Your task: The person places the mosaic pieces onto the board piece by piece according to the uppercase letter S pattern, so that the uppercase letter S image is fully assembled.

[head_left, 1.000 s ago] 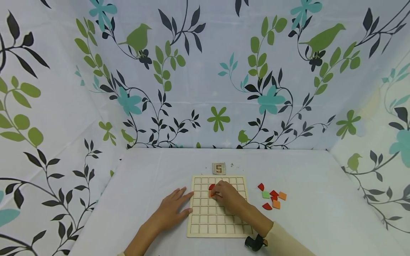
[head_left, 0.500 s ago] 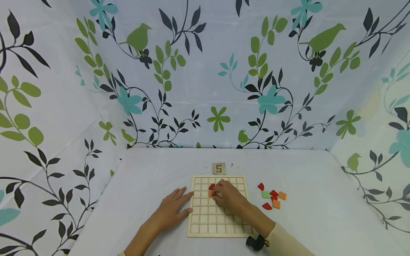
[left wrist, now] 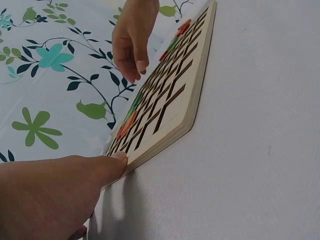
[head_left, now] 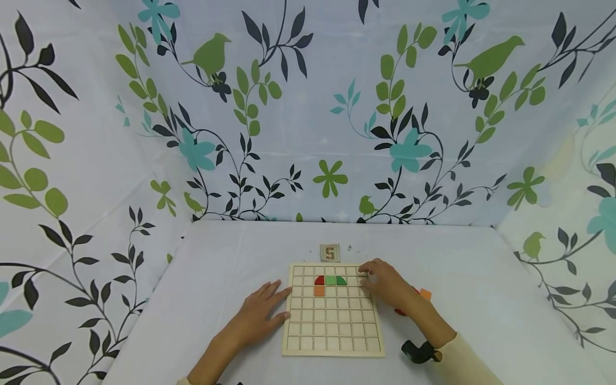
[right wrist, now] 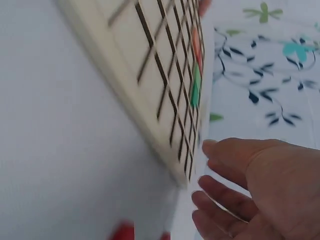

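Cream wood — a square gridded board (head_left: 332, 329) — meets the person's spread left hand (head_left: 260, 313) at its left edge. Across its cells lie 1 red quarter-circle (head_left: 320, 280), 1 orange square (head_left: 319, 291) just nearer, 1 light-green square (head_left: 330, 280), 1 dark-green quarter-circle (head_left: 340, 280). By the right edge, the right hand (head_left: 386, 282) has parted, bent fingers.

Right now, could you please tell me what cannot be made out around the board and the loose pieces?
Head view: how many loose pieces lie at the right; the right forearm partly covers them.
Head view: what the dark specks beside the small patterned square are; too small.
Right wrist view: the shapes of the red pieces, blurred and cut off by the bottom edge.
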Demonstrator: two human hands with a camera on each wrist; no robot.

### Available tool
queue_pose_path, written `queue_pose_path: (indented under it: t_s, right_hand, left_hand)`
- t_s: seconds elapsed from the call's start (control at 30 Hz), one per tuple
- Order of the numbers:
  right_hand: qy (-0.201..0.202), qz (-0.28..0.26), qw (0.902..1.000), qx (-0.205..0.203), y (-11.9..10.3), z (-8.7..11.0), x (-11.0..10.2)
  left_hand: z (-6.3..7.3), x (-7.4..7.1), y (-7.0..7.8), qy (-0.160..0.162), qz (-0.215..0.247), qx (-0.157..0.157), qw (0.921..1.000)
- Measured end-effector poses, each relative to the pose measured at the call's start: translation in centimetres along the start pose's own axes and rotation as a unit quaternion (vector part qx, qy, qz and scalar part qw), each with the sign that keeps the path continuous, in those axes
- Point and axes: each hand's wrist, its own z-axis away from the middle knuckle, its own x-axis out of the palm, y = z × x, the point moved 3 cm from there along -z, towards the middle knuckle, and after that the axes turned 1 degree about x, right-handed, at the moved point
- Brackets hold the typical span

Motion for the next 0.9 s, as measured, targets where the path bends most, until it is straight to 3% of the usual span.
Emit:
queue_pose_path:
  t_s: [0.1, 0.23, 0.33, 0.43, 0.9]
  right_hand:
    - [0.000, 0.022, 0.9998, 0.004, 1.8, 0.5, -1.9]
    - [-0.024, 0.027, 0.9986, 0.039, 3.7, 1.1, -3.7]
    - [-0.055, 0.019, 0.9957, 0.072, 4.6, 1.3, -4.3]
    - [-0.074, 0.007, 0.9940, 0.080, 5.2, 1.4, -4.3]
    - [-0.041, 0.011, 0.9968, 0.068, 5.6, 1.2, -4.1]
  left_hand:
    - [-0.2, -0.1, 0.0, 0.000, -0.006, -0.001, 1.0000]
    - [-0.3, -0.2, 0.1, -0.001, -0.006, -0.002, 1.0000]
    - [-0.3, -0.2, 0.0, -0.001, -0.001, -0.001, 1.0000]
    - [-0.2, -0.2, 0.0, 0.000, 0.005, 0.000, 1.0000]
    - [0.0, -0.2, 0.2, 0.001, 0.008, 0.002, 1.0000]
